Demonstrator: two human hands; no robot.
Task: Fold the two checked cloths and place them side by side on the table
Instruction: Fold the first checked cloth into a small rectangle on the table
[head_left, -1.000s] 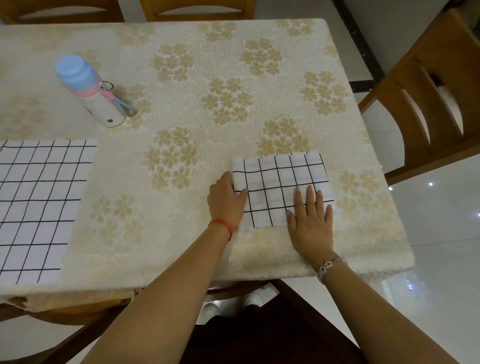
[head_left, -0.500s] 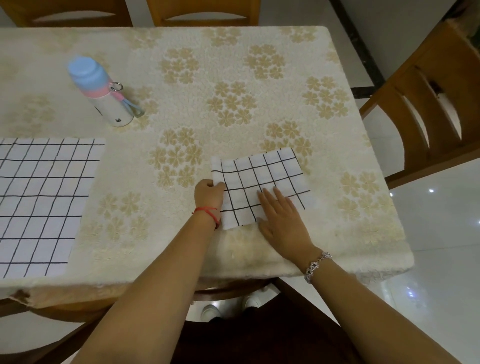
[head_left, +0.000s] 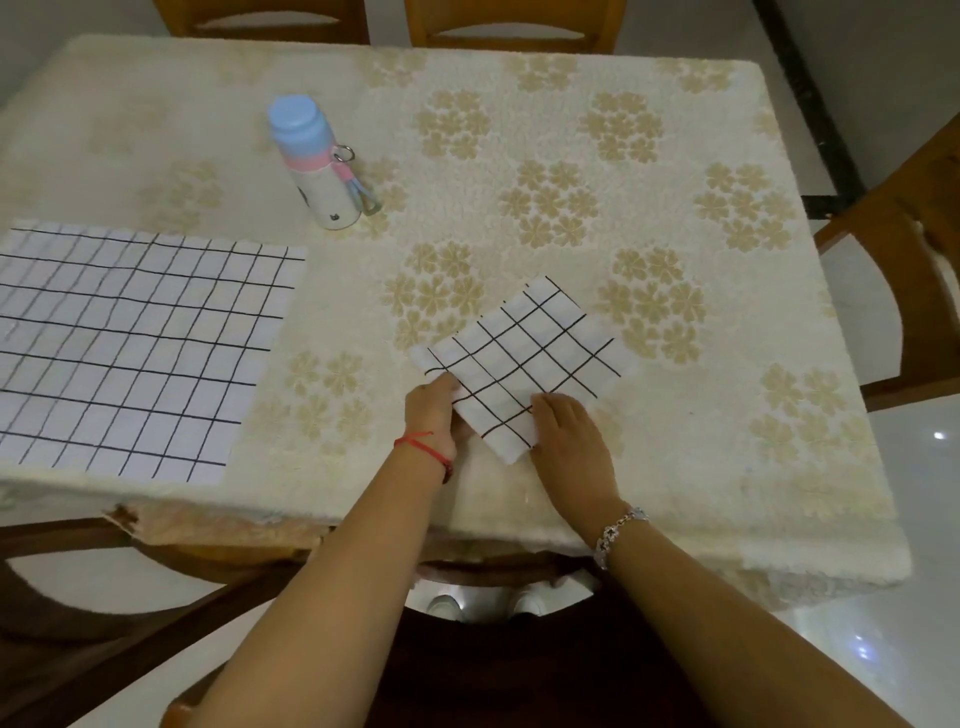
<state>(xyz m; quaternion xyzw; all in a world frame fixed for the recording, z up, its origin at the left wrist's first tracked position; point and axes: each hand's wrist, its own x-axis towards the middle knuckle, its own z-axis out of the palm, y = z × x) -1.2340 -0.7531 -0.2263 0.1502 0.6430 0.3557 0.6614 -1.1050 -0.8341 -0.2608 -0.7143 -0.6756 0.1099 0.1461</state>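
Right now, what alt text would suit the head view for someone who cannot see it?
A person's left hand and right hand hold a small folded checked cloth, turned cornerwise, near the front edge of a cream flowered table. A larger checked cloth lies flat at the left, a blue-capped bottle beyond it.

red string bracelet (head_left: 425, 450) on left wrist, silver linked bracelet (head_left: 620, 528) on right wrist
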